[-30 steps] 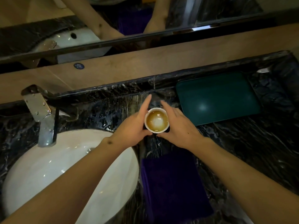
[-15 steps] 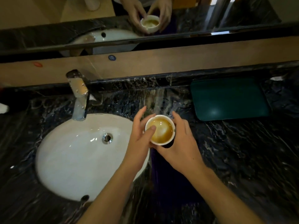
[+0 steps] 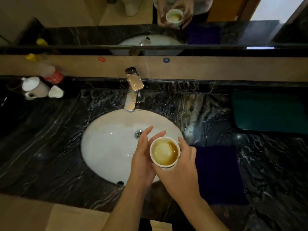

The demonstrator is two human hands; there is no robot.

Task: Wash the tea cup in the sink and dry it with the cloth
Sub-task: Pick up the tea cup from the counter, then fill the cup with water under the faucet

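- Black marble counter [image 3: 50,155] w/ white sink [image 3: 108,147], tap [image 3: 133,90].
- Tea cup [image 3: 165,152]: brown-stained, above sink's right edge.
- Left hand [image 3: 141,162], right hand [image 3: 181,174]: fingers wrapped round cup.
- Purple cloth [image 3: 218,174] just right.

A dark green tray [image 3: 268,112] lies on the black marble counter [image 3: 41,160] at the right edge of the frame. At upper left stand a white lidded pot [image 3: 34,87] and a small white cup [image 3: 55,92] tipped on its side, with a red-labelled bottle [image 3: 53,75] behind them. A mirror [image 3: 83,14] spans the top, above a tan ledge [image 3: 216,67] bearing one red [image 3: 101,59] and one blue sticker [image 3: 166,60].
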